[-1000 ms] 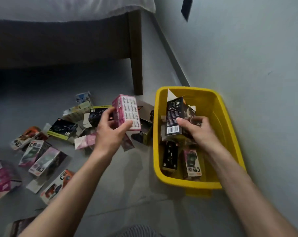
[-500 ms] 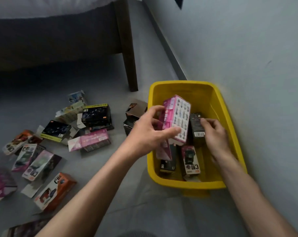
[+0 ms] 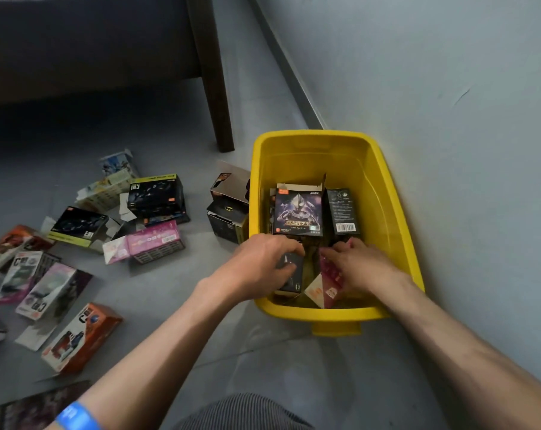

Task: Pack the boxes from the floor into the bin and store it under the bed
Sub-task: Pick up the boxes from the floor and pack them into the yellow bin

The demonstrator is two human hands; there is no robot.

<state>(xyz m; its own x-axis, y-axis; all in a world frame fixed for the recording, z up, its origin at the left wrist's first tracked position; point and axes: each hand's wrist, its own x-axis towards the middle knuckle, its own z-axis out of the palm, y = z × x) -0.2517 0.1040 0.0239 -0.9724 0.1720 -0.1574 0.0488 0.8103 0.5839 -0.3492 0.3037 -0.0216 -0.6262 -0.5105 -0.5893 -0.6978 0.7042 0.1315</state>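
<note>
The yellow bin (image 3: 390, 212) stands on the floor against the wall, and both my hands reach into its near end. My left hand (image 3: 263, 265) closes on a small black box (image 3: 292, 270) at the bin's near left. My right hand (image 3: 360, 265) grips a pink box (image 3: 326, 285) lying tilted at the near right. Behind them a purple box (image 3: 298, 212) and a black barcode box (image 3: 342, 212) stand upright in the bin. Several more boxes lie on the floor to the left, among them a pink one (image 3: 154, 243) and an orange one (image 3: 80, 336).
Two dark boxes (image 3: 229, 209) sit right beside the bin's left wall. The bed's dark wooden leg (image 3: 215, 88) stands beyond the bin, with the shadowed space under the bed (image 3: 77, 72) to its left. The grey wall (image 3: 449, 119) runs along the right.
My left hand carried the pink box from the floor into the bin. My right hand set the black barcode box upright. Both hands now sit low in the bin on other boxes.
</note>
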